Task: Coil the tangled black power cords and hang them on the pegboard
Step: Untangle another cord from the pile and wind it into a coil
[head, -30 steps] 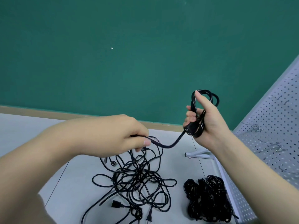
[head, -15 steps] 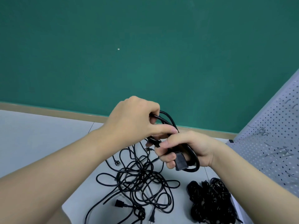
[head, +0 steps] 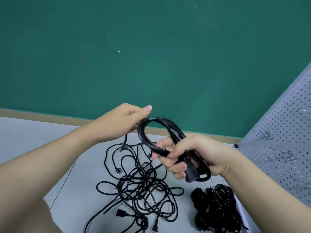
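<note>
Head view, looking down: gripping the coil (head: 170, 140) in the right hand (head: 202, 157), fingers (head: 173, 154) curled tight round the gathered loops, thumb pressing across the top. Poking out just below those fingers, the connector block (head: 191, 173). Arching up and over toward the left hand (head: 124, 123), the open end of the loop. Pinching the running cord at the top of that arch, left fingertips (head: 147, 108) closed on it, probably between thumb and forefinger, though motion blur is smearing the contact. Trailing down from under the left fingers, the loose strand, dropping into the tangled cords (head: 139, 187) on the table (head: 42, 148).

Handling, by the look of it: light, rubbery, springy, wanting to uncurl once released. Judging the best hold to be where the loops cross, under the right thumb, not at the plug. Feeding slack through lightly pinched left fingers to avoid dragging the whole tangle up.

Lying below the right wrist, the bundled pile (head: 217, 209). Standing beyond the right knuckles, the pegboard (head: 286, 140), nothing black hanging there yet.
</note>
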